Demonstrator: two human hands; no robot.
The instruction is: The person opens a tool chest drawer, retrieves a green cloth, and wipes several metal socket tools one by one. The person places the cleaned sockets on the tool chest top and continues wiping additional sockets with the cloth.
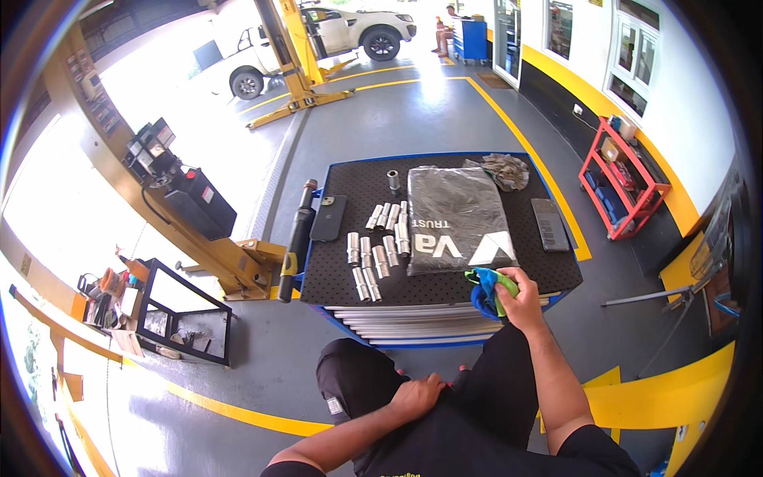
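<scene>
My right hand [520, 300] grips a crumpled blue and green cloth [485, 292] at the near right corner of the tool cart. In my lap, my left hand [419, 397] is closed with its fingers curled under; whatever it may hold is hidden. On the cart's black perforated top [334, 274] lie several chrome sockets [381, 261] in loose rows. A single socket [393, 181] stands apart behind them. Right of the sockets is a dark grey plastic package [457, 211] with white print, its near edge close to the cloth.
A phone [328, 219] and a long black bar tool [297, 242] lie at the cart's left, a dark handheld device [549, 225] at its right, a crumpled grey rag [507, 171] behind. Around stand a yellow lift post [290, 56], red trolley [624, 179] and black metal frame [187, 314].
</scene>
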